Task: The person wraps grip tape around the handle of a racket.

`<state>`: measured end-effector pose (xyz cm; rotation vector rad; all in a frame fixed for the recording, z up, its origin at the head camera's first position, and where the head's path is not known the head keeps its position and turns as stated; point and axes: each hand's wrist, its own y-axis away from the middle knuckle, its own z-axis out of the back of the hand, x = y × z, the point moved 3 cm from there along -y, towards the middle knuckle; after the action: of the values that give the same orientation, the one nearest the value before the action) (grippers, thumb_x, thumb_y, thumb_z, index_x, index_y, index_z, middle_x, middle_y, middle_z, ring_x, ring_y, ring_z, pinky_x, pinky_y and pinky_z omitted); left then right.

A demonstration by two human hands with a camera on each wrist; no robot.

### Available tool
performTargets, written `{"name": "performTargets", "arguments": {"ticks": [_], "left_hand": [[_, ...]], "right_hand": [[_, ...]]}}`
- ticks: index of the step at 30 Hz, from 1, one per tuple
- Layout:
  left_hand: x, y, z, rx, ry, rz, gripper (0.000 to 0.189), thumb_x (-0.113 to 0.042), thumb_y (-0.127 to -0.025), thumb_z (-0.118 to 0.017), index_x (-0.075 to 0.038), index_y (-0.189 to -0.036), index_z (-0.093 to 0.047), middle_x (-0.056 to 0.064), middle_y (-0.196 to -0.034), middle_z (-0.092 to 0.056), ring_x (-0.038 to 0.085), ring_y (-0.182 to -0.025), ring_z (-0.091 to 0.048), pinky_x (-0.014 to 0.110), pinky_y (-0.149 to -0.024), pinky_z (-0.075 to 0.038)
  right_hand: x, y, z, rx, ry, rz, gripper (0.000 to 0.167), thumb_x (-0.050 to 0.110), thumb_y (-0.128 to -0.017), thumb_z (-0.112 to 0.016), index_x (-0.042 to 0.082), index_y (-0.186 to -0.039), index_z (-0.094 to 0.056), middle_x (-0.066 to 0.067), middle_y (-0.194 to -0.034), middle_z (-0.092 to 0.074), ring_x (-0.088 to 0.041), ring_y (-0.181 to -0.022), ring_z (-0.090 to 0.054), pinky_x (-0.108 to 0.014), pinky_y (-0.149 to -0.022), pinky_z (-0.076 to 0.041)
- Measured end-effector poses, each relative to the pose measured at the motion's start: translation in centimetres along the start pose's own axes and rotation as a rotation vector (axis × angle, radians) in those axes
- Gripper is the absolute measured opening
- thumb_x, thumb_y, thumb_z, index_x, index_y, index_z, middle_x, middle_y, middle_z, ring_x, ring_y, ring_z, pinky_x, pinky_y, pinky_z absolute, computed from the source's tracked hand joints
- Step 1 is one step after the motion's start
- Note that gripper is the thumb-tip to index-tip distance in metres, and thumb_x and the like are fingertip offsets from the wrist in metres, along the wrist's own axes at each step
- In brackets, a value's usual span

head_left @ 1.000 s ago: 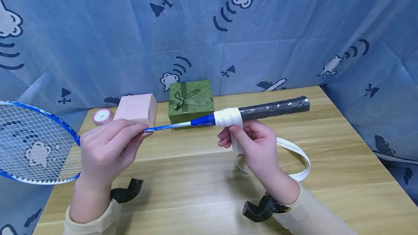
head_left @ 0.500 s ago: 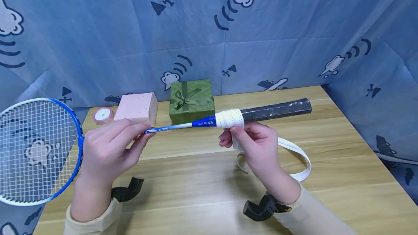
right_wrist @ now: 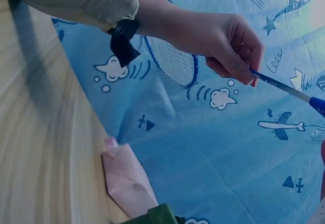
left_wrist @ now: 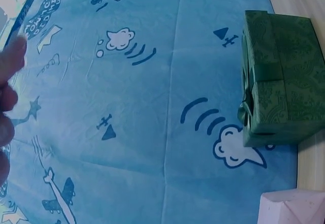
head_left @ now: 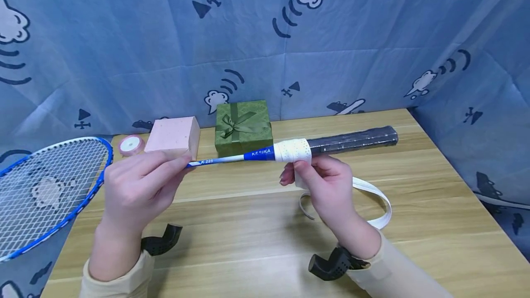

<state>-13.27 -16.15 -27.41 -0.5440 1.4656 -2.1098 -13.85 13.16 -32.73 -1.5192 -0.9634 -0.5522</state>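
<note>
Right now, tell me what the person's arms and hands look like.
The left sleeve and right sleeve are plain beige and long. Both the left hand and right hand are ungloved. At the wrists are a black, elbow-shaped left wrist camera and a matching right wrist camera.

A pink box (head_left: 170, 134) stands beyond the fingers of the left hand (head_left: 138, 187); a racket shaft (head_left: 223, 159) bars the gap to the right hand (head_left: 329, 187), with room on its near side.
</note>
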Motion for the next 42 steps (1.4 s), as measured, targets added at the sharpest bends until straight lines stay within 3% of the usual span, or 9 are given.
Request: {"name": "performTargets", "arguments": {"ticks": [4,8,13,17,20,24,31,37,42], "left_hand": [[-0.13,-0.13,-0.12,-0.071,-0.055,0.026,0.024,-0.02,-0.098,-0.071,-0.005,-0.081,-0.08,0.007,-0.066,-0.071,0.025,-0.047,-0.051,0.04,-0.053,-0.034],[0.16,0.14,-0.16,-0.075,-0.064,0.031,0.021,-0.02,-0.097,-0.072,-0.005,-0.084,-0.08,0.006,-0.065,-0.069,0.024,-0.046,-0.045,0.037,-0.053,-0.03],[0.12,-0.11,-0.47,-0.058,-0.028,0.017,0.03,-0.027,-0.101,-0.069,-0.005,-0.083,-0.08,0.004,-0.066,-0.07,0.021,-0.045,-0.045,0.033,-0.049,-0.025],[-0.12,-0.36,-0.26,-0.023,-0.009,0.007,0.033,-0.028,-0.102,-0.067,-0.003,-0.082,-0.078,0.005,-0.068,-0.072,0.021,-0.046,-0.052,0.033,-0.043,-0.032],[-0.24,-0.41,-0.01,0.007,0.013,0.023,0.034,-0.029,-0.102,-0.067,-0.002,-0.083,-0.077,0.006,-0.071,-0.073,0.019,-0.047,-0.053,0.033,-0.044,-0.035],[-0.22,-0.46,0.16,0.018,0.038,0.044,0.036,-0.031,-0.102,-0.067,-0.002,-0.083,-0.075,0.005,-0.069,-0.07,0.012,-0.049,-0.042,0.028,-0.048,-0.03],[-0.19,-0.6,0.16,0.044,0.015,0.045,0.04,-0.034,-0.103,-0.065,-0.002,-0.082,-0.074,0.003,-0.064,-0.063,0.012,-0.05,-0.04,0.028,-0.049,-0.027],[-0.37,-0.57,-0.25,-0.085,-0.054,0.039,0.04,-0.032,-0.101,-0.068,-0.001,-0.077,-0.074,0.01,-0.065,-0.066,0.027,-0.049,-0.049,0.038,-0.053,-0.033],[-0.22,-0.47,-0.36,-0.162,-0.08,0.052,0.039,-0.032,-0.099,-0.071,-0.001,-0.076,-0.075,0.011,-0.065,-0.067,0.033,-0.05,-0.047,0.045,-0.056,-0.038]], "right_hand": [[0.18,0.0,-0.16,0.0,0.043,-0.025,0.015,-0.003,-0.103,-0.057,-0.009,-0.097,-0.069,-0.004,-0.083,-0.074,-0.017,-0.068,-0.072,-0.035,-0.066,-0.063],[0.2,-0.07,-0.27,0.004,0.048,-0.018,0.017,-0.004,-0.103,-0.056,-0.017,-0.096,-0.063,-0.004,-0.083,-0.074,-0.018,-0.068,-0.072,-0.035,-0.066,-0.063],[0.17,0.0,0.0,-0.006,0.03,-0.014,0.015,-0.002,-0.102,-0.06,-0.015,-0.097,-0.068,-0.005,-0.087,-0.075,-0.017,-0.068,-0.072,-0.034,-0.066,-0.063],[0.05,-0.05,-0.02,-0.009,0.027,-0.02,0.013,-0.007,-0.1,-0.059,-0.017,-0.096,-0.067,-0.006,-0.083,-0.075,-0.017,-0.068,-0.072,-0.034,-0.066,-0.063],[-0.04,-0.06,0.02,-0.015,0.028,-0.035,0.013,-0.01,-0.099,-0.059,-0.008,-0.098,-0.071,-0.005,-0.08,-0.074,-0.017,-0.067,-0.071,-0.034,-0.066,-0.063],[-0.13,-0.05,0.11,-0.019,0.021,-0.061,0.021,-0.009,-0.098,-0.059,0.004,-0.106,-0.074,-0.006,-0.081,-0.075,-0.017,-0.068,-0.072,-0.034,-0.067,-0.063],[-0.51,-0.18,0.34,-0.006,-0.091,-0.1,0.03,-0.004,-0.099,-0.062,0.004,-0.127,-0.066,-0.008,-0.09,-0.076,-0.018,-0.072,-0.073,-0.034,-0.066,-0.062],[-0.3,0.02,0.29,-0.053,-0.106,-0.069,0.008,0.003,-0.098,-0.069,0.004,-0.104,-0.072,-0.007,-0.081,-0.074,-0.016,-0.066,-0.07,-0.029,-0.063,-0.06],[-0.08,0.16,0.17,-0.097,-0.063,-0.097,0.01,-0.002,-0.097,-0.067,0.005,-0.099,-0.073,-0.005,-0.078,-0.074,-0.014,-0.064,-0.069,-0.03,-0.063,-0.061]]}}
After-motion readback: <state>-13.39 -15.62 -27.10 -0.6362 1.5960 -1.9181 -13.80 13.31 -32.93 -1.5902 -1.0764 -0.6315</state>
